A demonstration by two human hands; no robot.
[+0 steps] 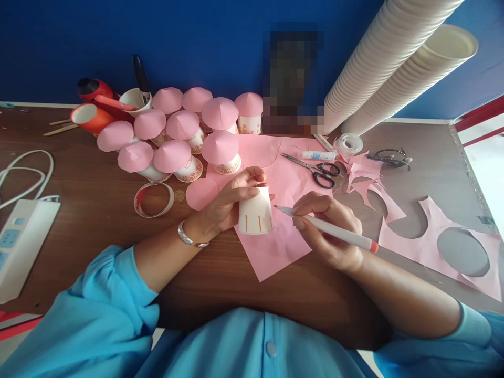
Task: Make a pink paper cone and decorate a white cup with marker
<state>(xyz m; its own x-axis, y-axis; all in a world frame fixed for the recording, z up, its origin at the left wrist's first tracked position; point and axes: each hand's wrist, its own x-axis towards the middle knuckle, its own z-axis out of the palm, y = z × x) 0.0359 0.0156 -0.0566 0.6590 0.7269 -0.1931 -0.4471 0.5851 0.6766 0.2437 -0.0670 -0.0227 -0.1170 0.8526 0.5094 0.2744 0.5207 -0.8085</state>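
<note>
My left hand (232,199) grips a white paper cup (252,220), turned upside down, over the pink paper (275,257). Thin orange stems with small curled tops are drawn near the cup's rim. A white marker (334,230) with a red end cap is pinched in my right hand (328,228). Its tip points at the cup's right side, a small gap away. Behind my left hand stand several finished cups with pink cone roofs (219,148) and orange drawings.
Scissors (315,168), a glue stick (318,155) and clear tape (349,144) lie behind my right hand. Pink offcuts (425,247) spread at right. Tall paper-cup stacks (378,63) lean at the back. A tape ring (153,199) and power strip (27,247) sit left.
</note>
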